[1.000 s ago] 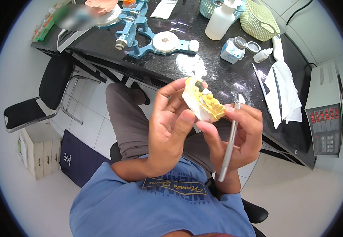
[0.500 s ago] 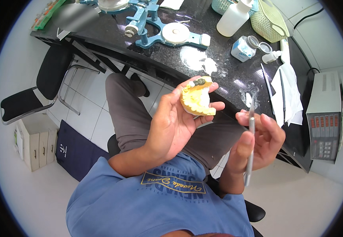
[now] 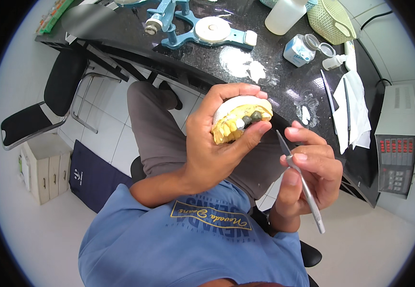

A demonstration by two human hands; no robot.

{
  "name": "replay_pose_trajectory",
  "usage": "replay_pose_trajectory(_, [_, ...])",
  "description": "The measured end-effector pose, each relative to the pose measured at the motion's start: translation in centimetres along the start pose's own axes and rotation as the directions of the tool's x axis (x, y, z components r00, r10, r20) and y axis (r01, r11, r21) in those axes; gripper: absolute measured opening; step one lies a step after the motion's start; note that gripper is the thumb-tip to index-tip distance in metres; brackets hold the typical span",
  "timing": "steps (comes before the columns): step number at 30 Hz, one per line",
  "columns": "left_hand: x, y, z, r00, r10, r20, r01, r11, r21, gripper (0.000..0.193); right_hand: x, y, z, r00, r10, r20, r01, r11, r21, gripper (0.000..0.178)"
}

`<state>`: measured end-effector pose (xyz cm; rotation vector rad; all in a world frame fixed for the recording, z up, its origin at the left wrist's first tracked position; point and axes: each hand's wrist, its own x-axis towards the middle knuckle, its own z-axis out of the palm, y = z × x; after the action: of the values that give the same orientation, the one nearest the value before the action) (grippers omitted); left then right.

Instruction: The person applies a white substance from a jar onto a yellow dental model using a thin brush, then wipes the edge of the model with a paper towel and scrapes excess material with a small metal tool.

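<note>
My left hand (image 3: 219,138) is wrapped round a yellow dental model (image 3: 234,125) with a white plaster base, its thumb lying along the front of the teeth. On the model's right side sit dark grey metal crowns (image 3: 252,117), with one white tooth beside them. Between thumb and fingers, my right hand (image 3: 312,172) pinches a slim metal carving knife (image 3: 305,186). The knife's blade points up toward the model, a little to its right and apart from it.
On the black worktop are a blue articulator (image 3: 212,31), white powder (image 3: 257,71), a squeeze bottle (image 3: 285,16), a small jar (image 3: 299,50) and a green basket (image 3: 332,21). Slim tools lie by a white tissue (image 3: 353,112). A grey control box (image 3: 396,138) stands right.
My left hand has turned the model over, so its plaster base now faces up and away. The knife has tilted, its blade swinging left, closer to the model.
</note>
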<state>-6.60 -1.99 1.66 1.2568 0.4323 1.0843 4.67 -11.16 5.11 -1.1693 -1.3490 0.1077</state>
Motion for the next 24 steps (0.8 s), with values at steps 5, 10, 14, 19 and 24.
replay_pose_trajectory(5, [0.8, 0.5, -1.0, 0.969, 0.222, 0.107, -0.243, 0.936, 0.254, 0.044, 1.0, -0.1, 0.4, 0.996, -0.057, 0.07, 0.056, 0.998, 0.008, 0.026])
replay_pose_trajectory(10, [1.1, 0.5, -1.2, 0.933, 0.326, 0.152, -0.359, 0.875, 0.324, 0.046, 1.1, -0.6, 0.5, 0.988, -0.005, 0.155, 0.003, 1.0, 0.017, 0.015])
replay_pose_trajectory(14, [1.3, 0.4, -1.2, 0.919, 0.36, 0.158, -0.393, 0.849, 0.352, 0.047, 1.2, -0.6, 0.4, 0.982, -0.013, 0.19, 0.016, 1.0, -0.014, 0.015])
replay_pose_trajectory(19, [1.5, 0.2, -1.2, 0.891, 0.415, 0.181, -0.453, 0.808, 0.376, 0.048, 1.1, -0.7, 0.2, 0.979, 0.0, 0.206, 0.011, 0.999, -0.05, 0.014])
replay_pose_trajectory(24, [1.5, 0.1, -1.2, 0.877, 0.446, 0.178, -0.479, 0.785, 0.393, 0.048, 1.1, -0.5, 0.2, 0.978, -0.009, 0.209, 0.02, 0.999, -0.05, 0.012])
